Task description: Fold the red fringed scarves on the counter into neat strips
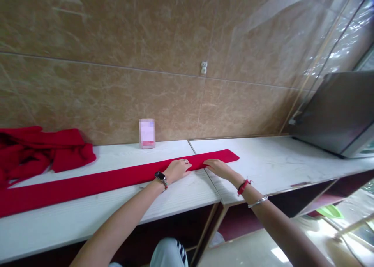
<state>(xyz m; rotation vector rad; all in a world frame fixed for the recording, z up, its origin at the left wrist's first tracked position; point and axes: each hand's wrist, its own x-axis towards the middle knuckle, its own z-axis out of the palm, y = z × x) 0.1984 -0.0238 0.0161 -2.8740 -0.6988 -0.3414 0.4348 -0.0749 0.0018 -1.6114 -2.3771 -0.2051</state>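
Observation:
A long, flat strip of red cloth (pixel 111 177) lies along the white counter, from the left edge of view to a slanted end on the right. My left hand (pixel 177 170), with a ring on one finger, rests on the strip right of its middle, fingers stretched out. Nearer the slanted end, my right hand (pixel 217 167) touches the cloth with extended fingers at its near edge. Neither hand shows anything gripped. The cloth directly under my palms and fingers is hidden.
A heap of red cloth (pixel 67 148) sits at the back left. A pixelated, phone-shaped thing (pixel 147 133) leans on the tiled wall (pixel 122 91). On the right stands a grey box-like appliance (pixel 336 111). A seam crosses the white counter (pixel 263 161), with shelves below.

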